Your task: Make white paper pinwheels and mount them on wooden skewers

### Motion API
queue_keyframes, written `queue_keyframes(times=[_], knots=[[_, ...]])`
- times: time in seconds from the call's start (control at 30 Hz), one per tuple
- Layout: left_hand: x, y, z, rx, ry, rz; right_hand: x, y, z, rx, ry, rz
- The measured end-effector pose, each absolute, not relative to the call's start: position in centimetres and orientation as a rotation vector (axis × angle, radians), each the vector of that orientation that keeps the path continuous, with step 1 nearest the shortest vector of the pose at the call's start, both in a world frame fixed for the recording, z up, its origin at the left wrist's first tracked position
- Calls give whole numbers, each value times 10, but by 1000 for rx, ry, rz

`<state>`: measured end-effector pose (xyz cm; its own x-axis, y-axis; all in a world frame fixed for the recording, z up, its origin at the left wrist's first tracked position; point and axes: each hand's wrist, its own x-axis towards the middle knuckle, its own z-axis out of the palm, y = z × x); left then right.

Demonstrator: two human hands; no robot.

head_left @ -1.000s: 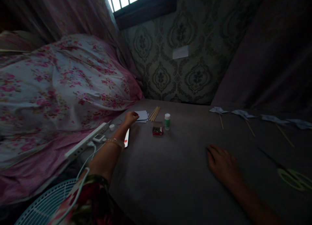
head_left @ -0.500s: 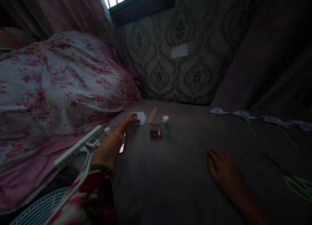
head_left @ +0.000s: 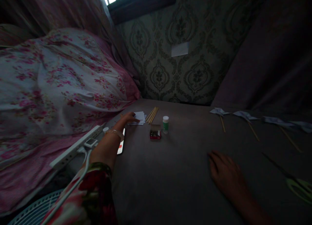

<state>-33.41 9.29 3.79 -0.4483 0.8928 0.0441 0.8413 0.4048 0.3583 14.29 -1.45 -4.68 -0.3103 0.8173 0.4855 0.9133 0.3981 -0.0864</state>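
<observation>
At the far left of the table, my left hand (head_left: 128, 118) lies on a stack of white paper sheets (head_left: 140, 116), thumb and forefinger apart over it. Whether a sheet is lifted cannot be made out. Several thin wooden sticks (head_left: 152, 115) lie just right of the paper. Closer to me is a small open red box (head_left: 155, 134) of tiny metal pieces, beside a white-capped bottle with a green label (head_left: 165, 125). My right hand (head_left: 225, 169) rests palm down on the table, its fingers loosely extended and holding nothing. Scissors with green handles (head_left: 298, 187) lie to its right.
Several folded-paper pinwheels on sticks (head_left: 245, 115) line the right back of the grey table (head_left: 185, 173). Under my left forearm lies a lit phone (head_left: 121, 147). A white power strip (head_left: 73, 148) with a cable sits at the left edge, above a blue basket (head_left: 36, 210).
My left hand has drawn back slightly to the left over the paper stack. My right hand stays in place on the table. The view has shifted a little.
</observation>
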Motion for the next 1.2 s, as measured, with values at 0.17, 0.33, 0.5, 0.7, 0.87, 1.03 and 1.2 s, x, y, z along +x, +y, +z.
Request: queue_keyframes(times=[0.17, 0.33, 0.5, 0.7, 0.87, 1.03, 1.2], knots=[[-336, 92, 39, 1561, 2503, 502, 141, -15, -46, -1471, -2172, -257], [-333, 89, 41, 1593, 2511, 532, 140, -15, -44, -1476, -2180, -249], [-331, 87, 42, 1624, 2519, 534, 140, -15, -45, -1492, -2192, -257], [-324, 86, 35, 1628, 2576, 496, 139, -15, -41, -1516, -2216, -253], [-317, 82, 31, 1581, 2662, 493, 137, -17, -37, -1515, -2214, -252], [-305, 75, 41, 1556, 2784, 753, 134, -18, -36, -1530, -2179, -239], [-281, 67, 63, 1336, 2960, 1292, 133, -20, -31, -1530, -2199, -237]])
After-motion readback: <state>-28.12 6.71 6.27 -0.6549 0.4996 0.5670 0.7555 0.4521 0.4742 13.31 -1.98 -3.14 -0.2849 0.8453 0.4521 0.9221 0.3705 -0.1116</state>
